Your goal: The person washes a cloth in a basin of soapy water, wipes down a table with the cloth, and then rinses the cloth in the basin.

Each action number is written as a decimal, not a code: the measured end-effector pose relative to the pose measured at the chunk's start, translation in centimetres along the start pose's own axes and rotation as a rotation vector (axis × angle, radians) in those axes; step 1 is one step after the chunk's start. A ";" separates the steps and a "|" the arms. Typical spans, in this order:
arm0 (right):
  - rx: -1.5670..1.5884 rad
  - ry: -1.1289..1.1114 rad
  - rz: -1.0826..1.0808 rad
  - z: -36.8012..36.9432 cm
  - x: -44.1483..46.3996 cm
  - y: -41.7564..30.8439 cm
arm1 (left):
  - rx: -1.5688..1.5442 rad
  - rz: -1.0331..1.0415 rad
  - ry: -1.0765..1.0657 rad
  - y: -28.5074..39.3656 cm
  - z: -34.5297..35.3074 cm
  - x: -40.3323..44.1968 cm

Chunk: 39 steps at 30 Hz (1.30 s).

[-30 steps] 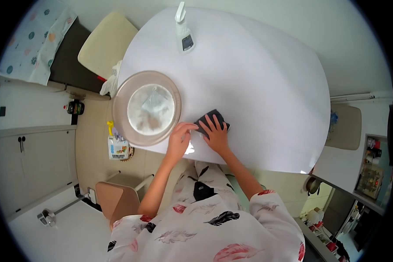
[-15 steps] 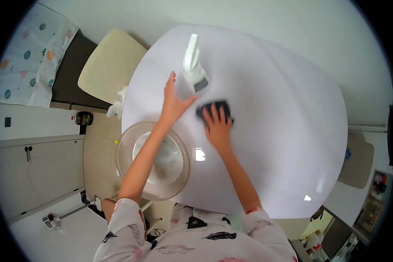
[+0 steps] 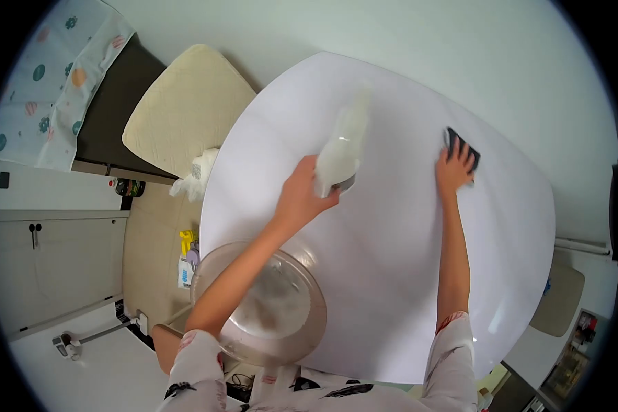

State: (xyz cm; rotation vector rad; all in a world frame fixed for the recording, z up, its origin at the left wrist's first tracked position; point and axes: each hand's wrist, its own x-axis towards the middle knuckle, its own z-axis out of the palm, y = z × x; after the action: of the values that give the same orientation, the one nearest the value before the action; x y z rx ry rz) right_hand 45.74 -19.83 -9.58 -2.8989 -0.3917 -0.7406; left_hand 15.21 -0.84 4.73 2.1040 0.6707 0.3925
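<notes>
Reaching over a basin [image 3: 317, 295] at the table's near left edge, the left forearm crosses above its whitish, cloudy contents. Past it, on the white table [image 3: 384, 275], the left hand [image 3: 299, 199] is partly closed around the lower body of a spray bottle [image 3: 340, 154]. That bottle is blurred and tilted, so whether its base touches the tabletop I can't tell.

Farther out, toward the right side, the right hand [image 3: 453, 172] lies with its fingers somewhat spread over a dark cloth [image 3: 465, 150], pressing it to the surface, it seems. So both hands are occupied, 1 thing in each. I'd judge the handling under way: the cloth is out on the tabletop, but how much of the surface it has covered doesn't show.

The basin takes up that near corner and could hamper the left arm. Between the 2 hands, no object blocks the cloth. Beyond the left edge sit a pale chair [image 3: 185, 103] and a white plastic bag [image 3: 198, 175]; the wall [image 3: 419, 41] closes off the far side.
</notes>
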 end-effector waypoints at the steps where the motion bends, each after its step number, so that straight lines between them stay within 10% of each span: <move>1: 0.037 -0.001 -0.065 1.0 1.4 -3.0 | -0.062 0.013 0.048 -0.4 -1.4 -0.5; 9: 0.471 -0.094 -0.661 -3.9 -5.4 -26.2 | -0.110 -0.170 0.378 -5.8 -12.7 -7.1; 14: 0.956 -0.499 -1.429 -11.3 -13.4 -21.0 | -0.109 -0.222 0.453 -8.3 -13.2 -8.9; 17: 0.810 -0.580 -1.364 -9.7 -8.3 -18.1 | -0.102 -0.202 0.472 -8.6 -13.6 -9.7; 24: 0.304 -0.118 -0.431 3.8 4.9 -23.1 | -0.070 -0.321 0.398 -7.5 -14.5 -12.6; 31: 0.494 -0.008 -0.699 0.7 -1.6 -37.2 | -0.012 -0.267 0.473 -6.4 -15.4 -14.0; 39: 0.396 -0.159 -0.579 2.0 5.3 -31.0 | 0.059 -0.353 0.320 -6.6 -15.7 -14.2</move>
State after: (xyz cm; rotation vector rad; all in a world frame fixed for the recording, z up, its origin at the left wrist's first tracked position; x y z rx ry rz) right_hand 42.50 11.45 -6.98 -2.4737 -1.2687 -0.4200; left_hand -6.16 4.13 7.81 1.9422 1.2318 0.5178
